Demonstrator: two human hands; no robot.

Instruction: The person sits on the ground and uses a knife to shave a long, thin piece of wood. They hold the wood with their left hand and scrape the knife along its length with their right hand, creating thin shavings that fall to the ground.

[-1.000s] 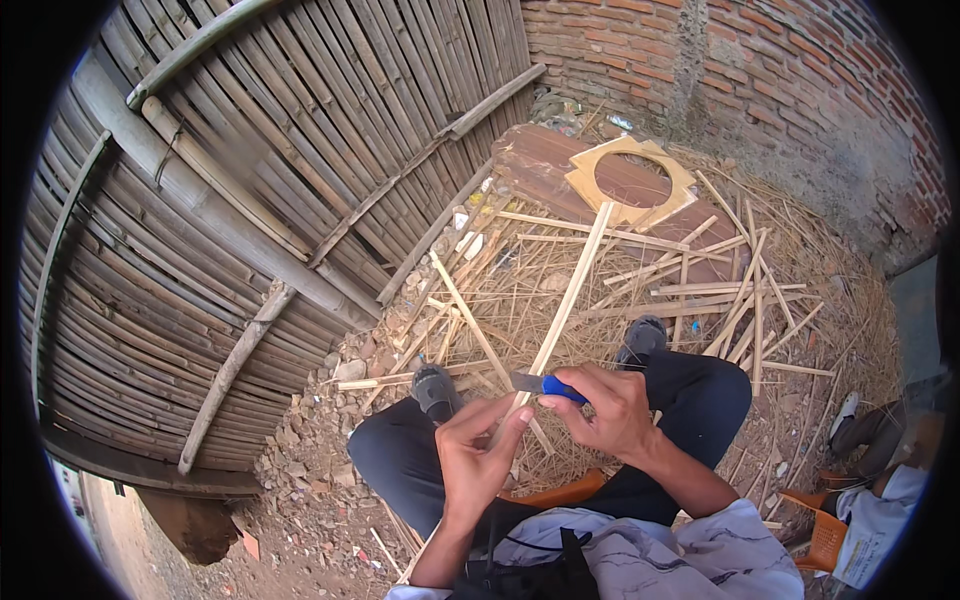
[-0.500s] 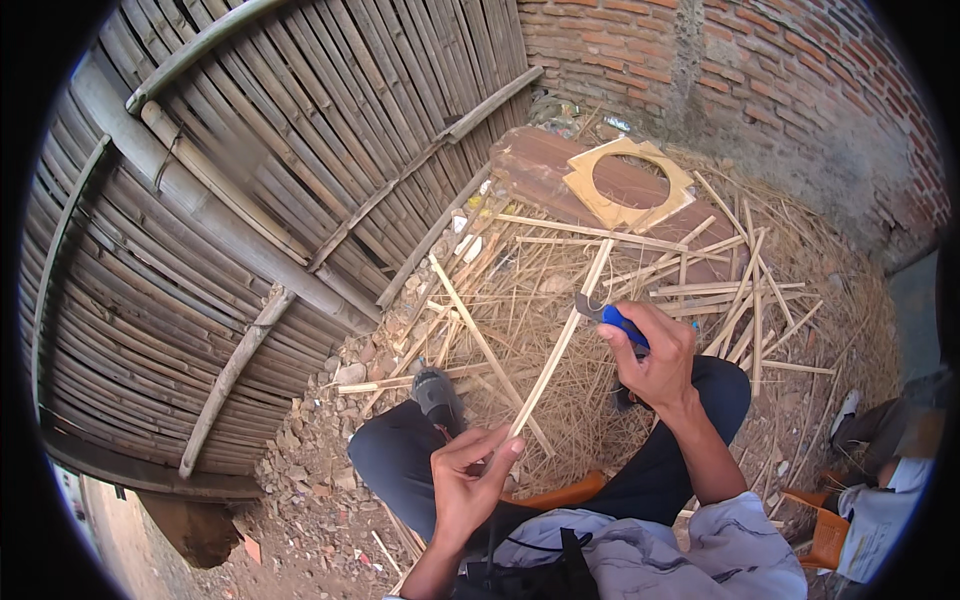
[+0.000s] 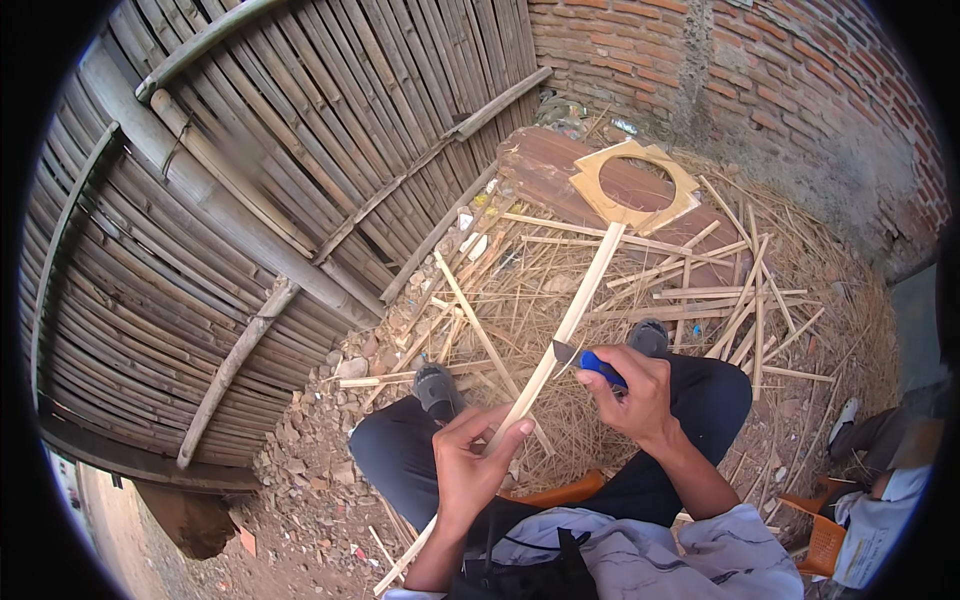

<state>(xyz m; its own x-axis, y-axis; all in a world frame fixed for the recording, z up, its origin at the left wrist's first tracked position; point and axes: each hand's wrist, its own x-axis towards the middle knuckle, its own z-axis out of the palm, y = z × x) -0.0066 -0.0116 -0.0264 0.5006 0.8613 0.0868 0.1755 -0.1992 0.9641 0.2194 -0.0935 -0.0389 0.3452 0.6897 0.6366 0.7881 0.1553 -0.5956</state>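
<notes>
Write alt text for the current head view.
A person's left hand grips a long pale strip while the right hand holds a blue-handled knife, its blade at the strip's edge. Loose strips and shavings litter the ground near a bamboo wall and a brick wall.

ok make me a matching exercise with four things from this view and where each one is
1. blue-handled knife
2. wooden strip at the knife's blade
3. pale panel with a round hole
4. brick wall

A. resting on the reddish-brown board
B. upper right of the picture
C. held in the right hand
D. held in the left hand

Pairs: 1-C, 2-D, 3-A, 4-B
</notes>
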